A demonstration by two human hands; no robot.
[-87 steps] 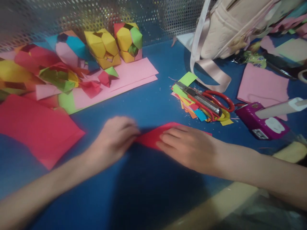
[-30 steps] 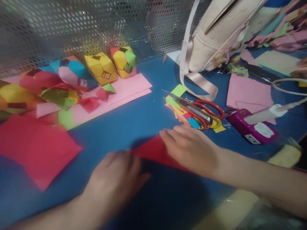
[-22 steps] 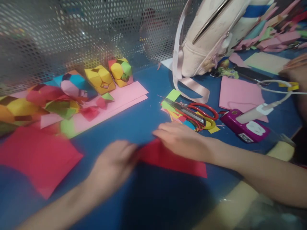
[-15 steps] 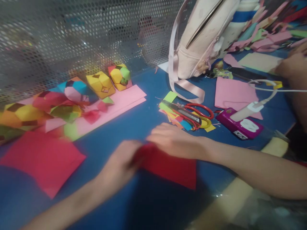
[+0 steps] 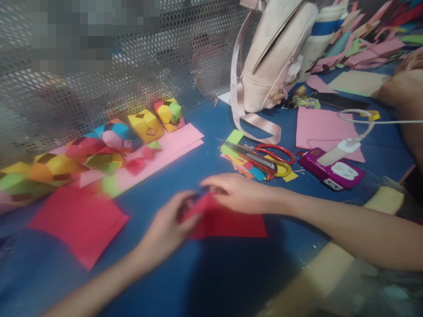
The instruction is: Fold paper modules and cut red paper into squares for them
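Observation:
A red sheet of paper (image 5: 239, 225) lies in front of me on the blue table, its left end raised between both hands. My left hand (image 5: 176, 215) is closed on the left edge, thumb on the near side. My right hand (image 5: 231, 189) comes in from the right, with curled fingers gripping the paper's top edge. Some fingertips are blurred or hidden behind the paper. Off to the left, another red sheet (image 5: 79, 224) lies flat. Just beyond my right hand are red-handled scissors (image 5: 276, 152) and a cutter knife (image 5: 256, 157) on colourful paper scraps (image 5: 234, 137).
Folded paper shapes (image 5: 145, 125) stand on pink paper (image 5: 180, 141) along a perforated metal panel (image 5: 185, 57). A pale backpack (image 5: 264, 75) and a bottle (image 5: 322, 37) stand behind. At right are a purple power adapter (image 5: 330, 169), a pink sheet (image 5: 317, 127) and another person's hand (image 5: 399, 88).
The red paper's left end has been lifted and turned up between my hands. Its lower right corner sits higher. My view has shifted slightly, so things at left appear further right.

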